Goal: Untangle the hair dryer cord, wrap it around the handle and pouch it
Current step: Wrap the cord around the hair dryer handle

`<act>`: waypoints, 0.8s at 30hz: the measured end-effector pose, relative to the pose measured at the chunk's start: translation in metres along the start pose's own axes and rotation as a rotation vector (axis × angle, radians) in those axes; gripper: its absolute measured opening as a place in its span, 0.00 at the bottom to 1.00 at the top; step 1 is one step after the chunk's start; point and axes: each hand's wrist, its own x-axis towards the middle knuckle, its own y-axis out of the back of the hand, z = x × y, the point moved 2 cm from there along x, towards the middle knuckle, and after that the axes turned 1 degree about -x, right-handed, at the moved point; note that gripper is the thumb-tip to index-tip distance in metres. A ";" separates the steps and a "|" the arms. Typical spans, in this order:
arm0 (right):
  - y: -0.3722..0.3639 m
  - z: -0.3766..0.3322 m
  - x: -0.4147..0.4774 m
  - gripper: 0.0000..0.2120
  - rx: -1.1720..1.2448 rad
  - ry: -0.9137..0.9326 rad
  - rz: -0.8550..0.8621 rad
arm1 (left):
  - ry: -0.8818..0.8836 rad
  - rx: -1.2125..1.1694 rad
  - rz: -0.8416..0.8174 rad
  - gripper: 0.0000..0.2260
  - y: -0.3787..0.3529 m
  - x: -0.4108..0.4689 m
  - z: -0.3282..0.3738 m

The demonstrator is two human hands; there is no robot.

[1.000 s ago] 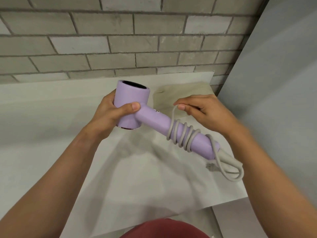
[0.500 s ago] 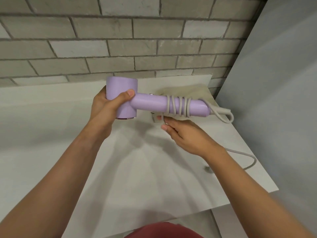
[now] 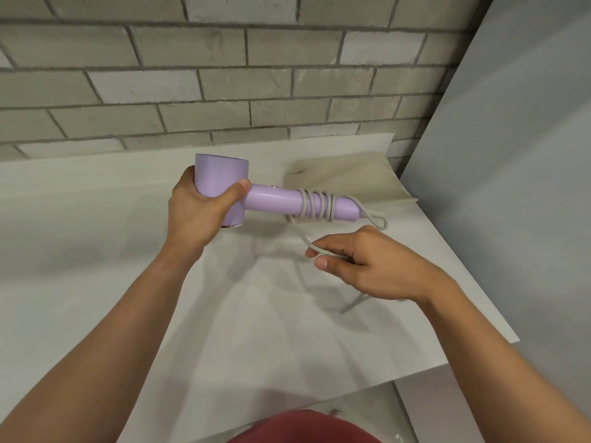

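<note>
Lower now than a moment ago, the right hand (image 3: 377, 266) pinches the thin grey cord (image 3: 315, 207) under the lilac plastic hair dryer (image 3: 271, 201), held above the white table (image 3: 96, 251) by the left hand (image 3: 198, 212) in a closed grip, so wrapping seems under way and the next loop will need tension.

The left hand (image 3: 198, 215) held the purple hair dryer (image 3: 224, 187) up over the white table (image 3: 96, 251). The right hand (image 3: 367, 266) pinched the gray cord (image 3: 316, 206), looped round the handle.
</note>
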 end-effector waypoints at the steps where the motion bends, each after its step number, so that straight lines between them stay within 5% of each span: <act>1: 0.002 -0.002 -0.001 0.12 -0.005 0.013 0.000 | -0.007 0.017 0.000 0.23 0.001 0.001 -0.001; 5: 0.012 -0.013 -0.003 0.16 -0.028 0.059 0.011 | -0.059 0.108 0.018 0.24 0.005 -0.001 -0.001; 10: 0.029 -0.021 -0.008 0.08 -0.125 0.104 0.179 | -0.090 0.191 -0.011 0.27 0.013 -0.002 -0.004; 17: 0.049 -0.031 0.004 0.15 -0.445 0.200 0.383 | -0.154 0.229 -0.212 0.29 0.016 -0.012 0.000; 24: 0.055 -0.016 0.015 0.12 -0.482 0.229 0.458 | -0.125 0.134 -0.428 0.27 0.016 -0.022 -0.001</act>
